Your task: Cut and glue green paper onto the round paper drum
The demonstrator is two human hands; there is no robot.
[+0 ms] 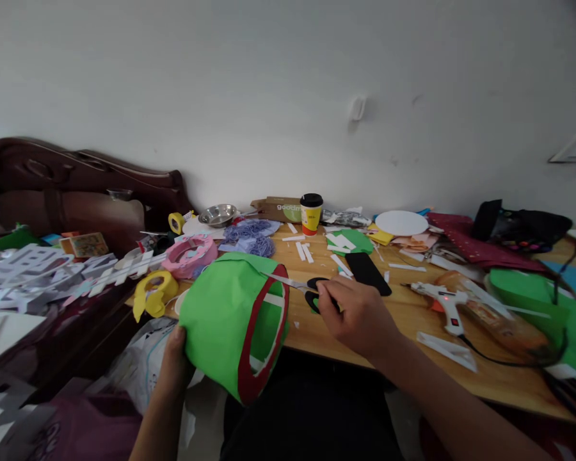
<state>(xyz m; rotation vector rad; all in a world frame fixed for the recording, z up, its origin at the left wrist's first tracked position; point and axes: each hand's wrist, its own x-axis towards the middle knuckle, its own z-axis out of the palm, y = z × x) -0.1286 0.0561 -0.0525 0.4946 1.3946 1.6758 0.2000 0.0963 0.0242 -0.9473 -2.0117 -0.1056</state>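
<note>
My left hand [173,358] grips the back of a green paper bucket shape [221,320] with a dark red rim [262,339], held over the table's near edge. My right hand [358,314] rests on the wooden table [413,320] with its fingers closed around the black handles of a pair of scissors [304,286]. The blades point left toward the green shape's opening. White strips show inside the green shape.
A white glue gun [441,301] with a black cord lies right of my hand. A black phone [367,272], a yellow cup [311,214], a metal bowl [217,215], a pink ring [189,255], yellow tape holders [153,296], paper scraps and green sheets [557,314] crowd the table.
</note>
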